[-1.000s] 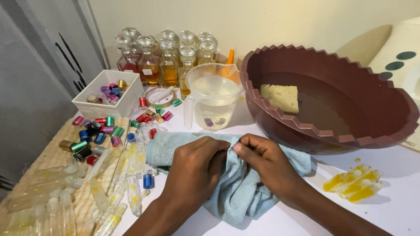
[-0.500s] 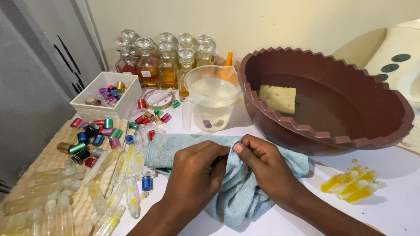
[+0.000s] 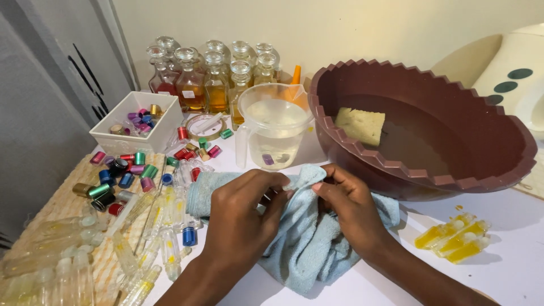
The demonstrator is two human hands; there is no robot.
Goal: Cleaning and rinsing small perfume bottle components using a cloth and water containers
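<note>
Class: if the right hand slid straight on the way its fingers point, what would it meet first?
The right hand points left across the blue cloth; it would probably meet the left hand first, fingertips already nearly touching.

Soft cloth among glass, plastic and shiny metal

The towel is matt, nubby light-blue terry cloth; the basin is smooth brown plastic, the jug cloudy clear plastic, the bottles glossy glass, the caps shiny coloured metal, the desk smooth white.
</note>
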